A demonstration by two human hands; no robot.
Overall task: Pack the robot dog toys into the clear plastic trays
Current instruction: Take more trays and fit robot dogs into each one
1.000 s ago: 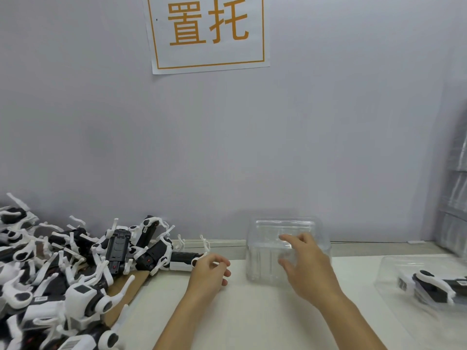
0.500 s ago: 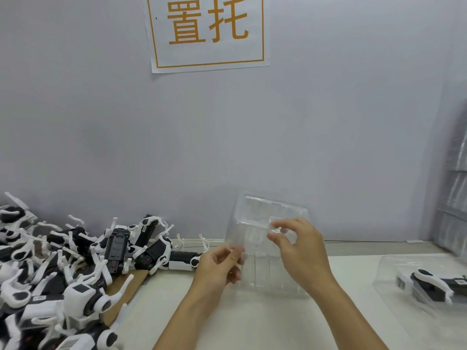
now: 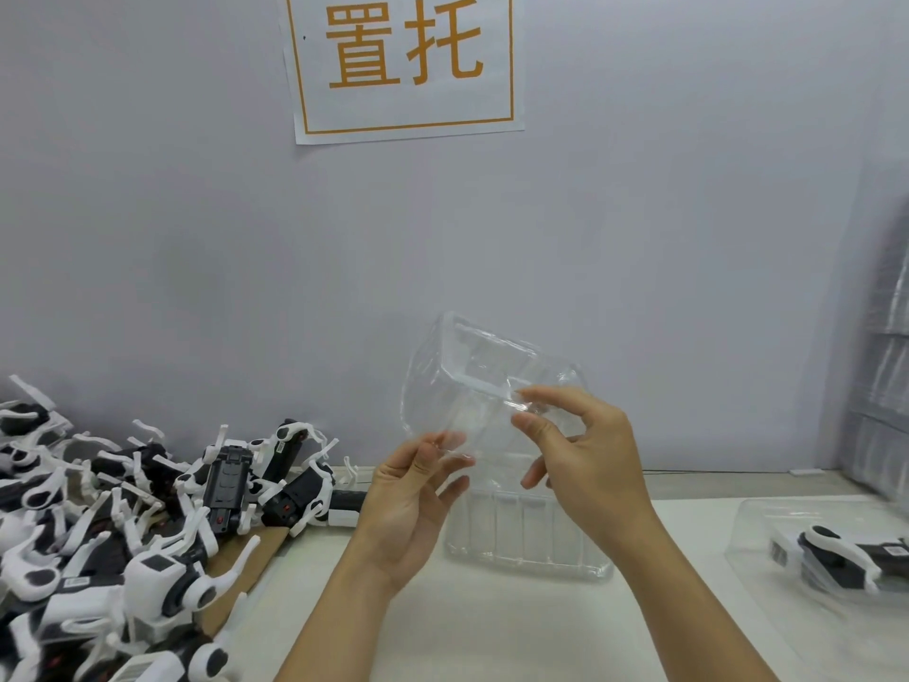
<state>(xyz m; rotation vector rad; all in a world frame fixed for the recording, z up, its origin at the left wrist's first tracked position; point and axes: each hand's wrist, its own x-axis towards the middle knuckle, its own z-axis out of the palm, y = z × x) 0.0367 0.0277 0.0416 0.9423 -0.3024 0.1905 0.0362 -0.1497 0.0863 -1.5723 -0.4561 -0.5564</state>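
- The left hand (image 3: 410, 504) is raised palm-up above the desk (image 3: 492, 627), its thumb and fingertips pinching the lower left edge of a clear plastic tray (image 3: 472, 386).
- The right hand (image 3: 585, 465) pinches the same tray at its right side, thumb and forefinger closed on the rim, the other fingers loosely curled below.
- The tray is held between both hands, lifted off the desk and tilted, its hollow side turned toward the wall (image 3: 196, 238).
- Just under the hands, a stack of clear trays (image 3: 526, 534) stands on the desk; how many are nested there I cannot tell.
- To the left of the left hand lies a heap of robot dog toys (image 3: 147, 524), black and white, piled over one another, partly on a piece of brown cardboard (image 3: 246, 553).
- The nearest toy of the heap lies just behind the left wrist.
- Well to the right of the right hand, a packed tray (image 3: 767, 524) lies on the desk with one robot dog toy (image 3: 846, 558) inside it.
- Above the hands, on the wall, hangs a white paper sign (image 3: 403, 66) with orange characters and an orange border.
- At the far right edge stands a tall stack of clear plastic (image 3: 880, 386), blurred.
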